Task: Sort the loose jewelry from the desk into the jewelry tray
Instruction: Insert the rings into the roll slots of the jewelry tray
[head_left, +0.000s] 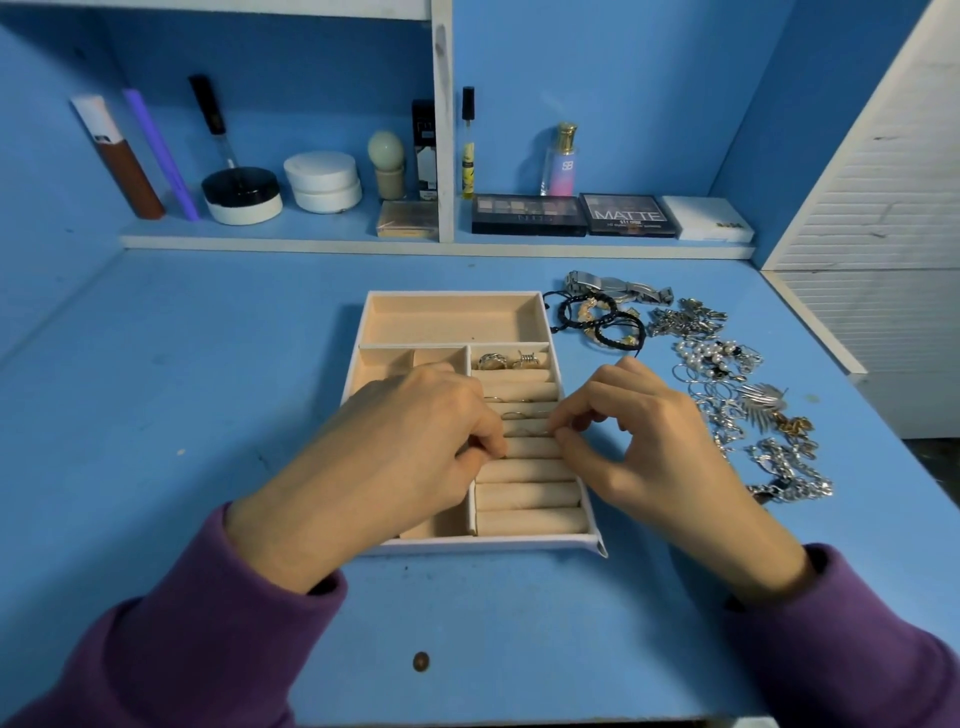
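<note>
Both hands' grip pinched over ring rolls (524, 447), jewelry tray (452, 299).

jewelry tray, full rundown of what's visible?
The jewelry tray is a white-edged rectangular box lined in beige velvet-like fabric, lying flat on the blue desk. It has a long empty compartment at the back, small compartments front-left, and ring rolls front-right. Chunky rings sit in the rearmost roll slot, thin rings further forward. The left hand and right hand pinch over the rolls.
</note>
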